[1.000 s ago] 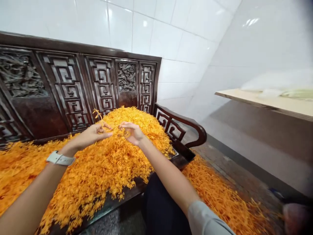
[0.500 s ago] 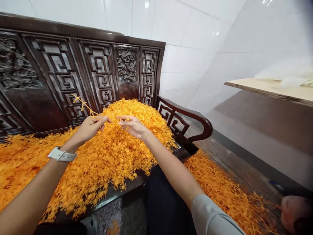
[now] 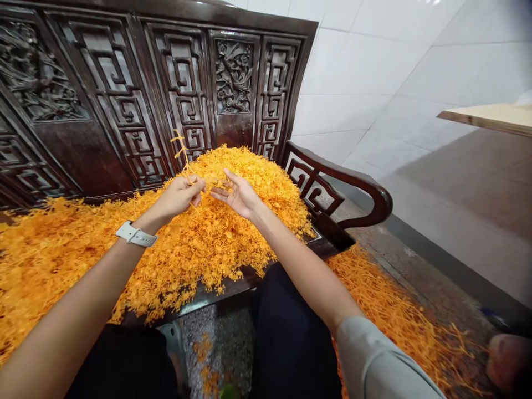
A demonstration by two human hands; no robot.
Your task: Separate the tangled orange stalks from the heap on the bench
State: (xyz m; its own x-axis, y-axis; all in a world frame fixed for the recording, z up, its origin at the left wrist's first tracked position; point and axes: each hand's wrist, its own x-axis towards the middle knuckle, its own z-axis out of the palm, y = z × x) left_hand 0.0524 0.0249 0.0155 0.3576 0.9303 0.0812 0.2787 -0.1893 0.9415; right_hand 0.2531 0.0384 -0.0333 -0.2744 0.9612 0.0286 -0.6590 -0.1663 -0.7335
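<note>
My left hand (image 3: 182,194), with a pale watch (image 3: 136,234) on its wrist, pinches a thin orange plastic stem (image 3: 182,148) with short side branches. The stem's upper end sticks up above my fingers, in front of the carved bench back. Just to the right, my right hand (image 3: 238,195) is open, thumb raised and fingers apart, with nothing visible in it. Both hands hover over a large heap of small orange branched pieces (image 3: 216,238) on the bench seat.
The dark carved wooden bench (image 3: 112,152) has a curved armrest (image 3: 353,185) on the right. Beyond it, a pile of orange stems (image 3: 386,310) lies on the floor. A wooden board (image 3: 490,117) juts in at upper right. Orange bits (image 3: 203,354) are scattered on the floor between my legs.
The view has shifted, so the bench sits higher in the picture. The stem in my left hand has swung more upright. My right hand's thumb and fingers have spread apart.
</note>
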